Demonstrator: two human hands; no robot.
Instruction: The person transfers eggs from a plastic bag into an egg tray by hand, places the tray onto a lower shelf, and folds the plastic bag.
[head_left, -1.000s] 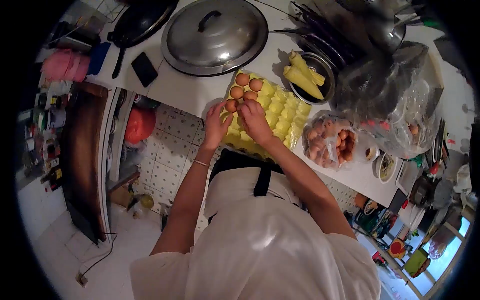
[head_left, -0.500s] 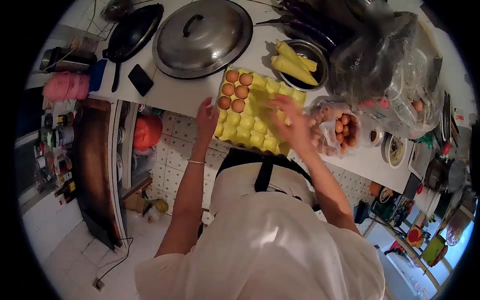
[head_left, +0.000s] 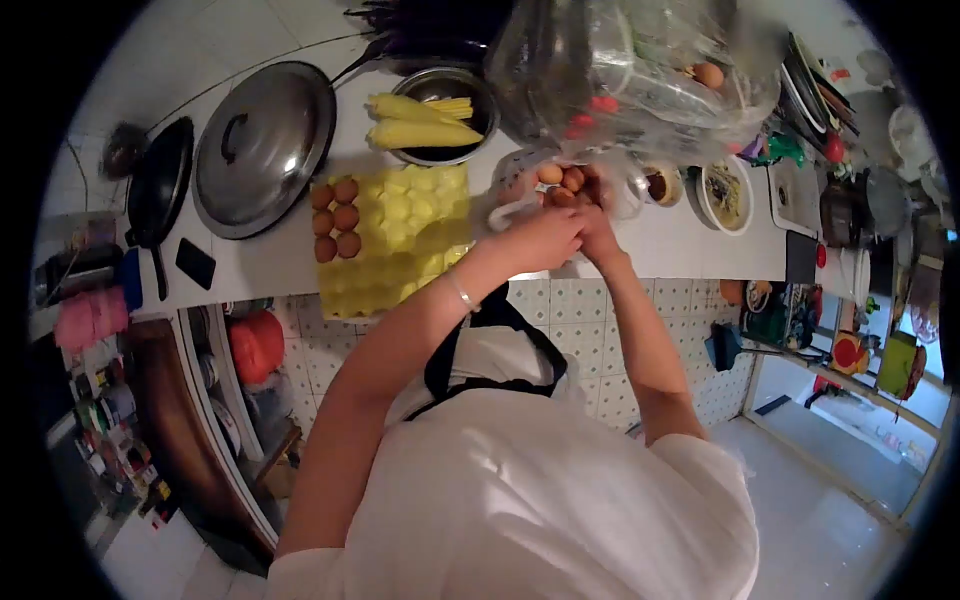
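Note:
My left hand (head_left: 545, 240) and my right hand (head_left: 600, 238) meet at the near side of a clear plastic bag (head_left: 515, 188) of brown eggs (head_left: 572, 179). Both hands are closed, their fingers curled in among the nearest eggs. What they grip is hidden under the fingers. To the left lies a yellow egg tray (head_left: 350, 285), with several brown eggs (head_left: 346, 217) in two columns at its far left corner. Its other visible cups hold no eggs.
Behind the tray, a metal bowl (head_left: 488, 110) holds corn (head_left: 420, 132). A large pot lid (head_left: 265, 150), a black pan (head_left: 160, 185) and a phone (head_left: 195, 263) lie left. Right of the bag stand a small jar (head_left: 663, 186) and a white bowl (head_left: 726, 222) of food.
My view has swung right. Both hands have left the tray and moved right to the egg bag. The eggs in the tray keep the same arrangement.

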